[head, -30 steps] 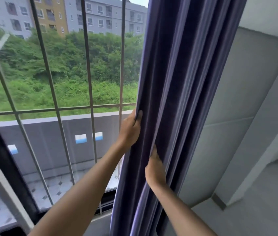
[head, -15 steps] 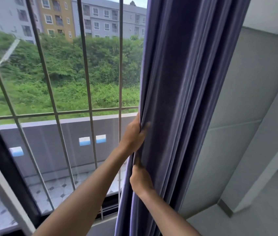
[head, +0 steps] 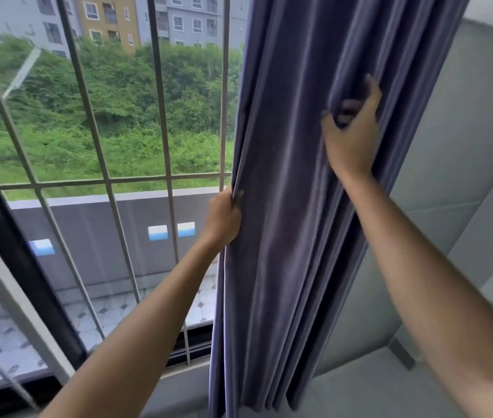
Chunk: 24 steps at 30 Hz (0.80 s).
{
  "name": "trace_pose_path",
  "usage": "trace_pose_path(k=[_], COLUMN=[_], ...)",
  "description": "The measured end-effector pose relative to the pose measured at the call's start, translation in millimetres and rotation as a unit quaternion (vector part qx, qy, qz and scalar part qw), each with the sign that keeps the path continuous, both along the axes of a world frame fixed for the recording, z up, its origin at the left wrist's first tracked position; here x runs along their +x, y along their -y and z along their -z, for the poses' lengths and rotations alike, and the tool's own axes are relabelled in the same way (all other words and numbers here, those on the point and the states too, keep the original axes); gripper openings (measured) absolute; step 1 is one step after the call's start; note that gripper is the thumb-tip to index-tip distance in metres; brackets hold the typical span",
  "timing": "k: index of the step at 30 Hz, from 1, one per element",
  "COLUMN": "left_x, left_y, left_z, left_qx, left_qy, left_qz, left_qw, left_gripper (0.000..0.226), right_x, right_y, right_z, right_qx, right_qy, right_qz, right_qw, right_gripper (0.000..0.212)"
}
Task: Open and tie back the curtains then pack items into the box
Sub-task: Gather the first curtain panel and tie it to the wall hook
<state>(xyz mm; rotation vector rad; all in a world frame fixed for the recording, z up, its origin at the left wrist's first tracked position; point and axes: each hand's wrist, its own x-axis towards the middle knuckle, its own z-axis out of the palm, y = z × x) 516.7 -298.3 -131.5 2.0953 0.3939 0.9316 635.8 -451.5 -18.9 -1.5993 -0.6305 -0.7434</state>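
Observation:
A purple-blue curtain (head: 293, 182) hangs gathered in folds at the right side of the window. My left hand (head: 224, 220) grips the curtain's left edge at mid height. Higher up on the right, my right hand (head: 352, 137) has its fingers curled round a bunch of folds. No tie-back, box or items to pack are in view.
A window with a grey metal grille (head: 160, 122) fills the left side, with its dark frame (head: 12, 251) at the lower left. A grey wall (head: 450, 176) and a room corner stand to the right of the curtain, and the floor (head: 375, 387) lies below.
My right hand has left the curtain's lower left edge, moving up and right to grasp the folds on the far side. My left hand still holds the left edge.

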Motion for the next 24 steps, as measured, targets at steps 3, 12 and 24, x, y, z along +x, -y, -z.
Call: trace_pose_path(k=[3, 12, 24], left_x=[0.3, 4.3, 7.1], left_y=[3.1, 6.4, 12.1], left_z=[0.9, 0.5, 3.8], left_qx=[0.011, 0.026, -0.014], left_qy=[0.004, 0.021, 0.049], left_qz=[-0.01, -0.014, 0.012], left_qw=[1.0, 0.999, 0.999], left_gripper=[0.022, 0.022, 0.024], right_x=[9.8, 5.7, -97.7], right_y=[-8.3, -19.4, -40.7], right_z=[4.5, 116.0, 239.4], right_qx=[-0.067, -0.203, -0.35], right_qy=[-0.055, -0.189, -0.183], right_qz=[0.004, -0.095, -0.076], right_qw=[0.996, 0.956, 0.916], right_gripper=[0.064, 0.048, 0.057])
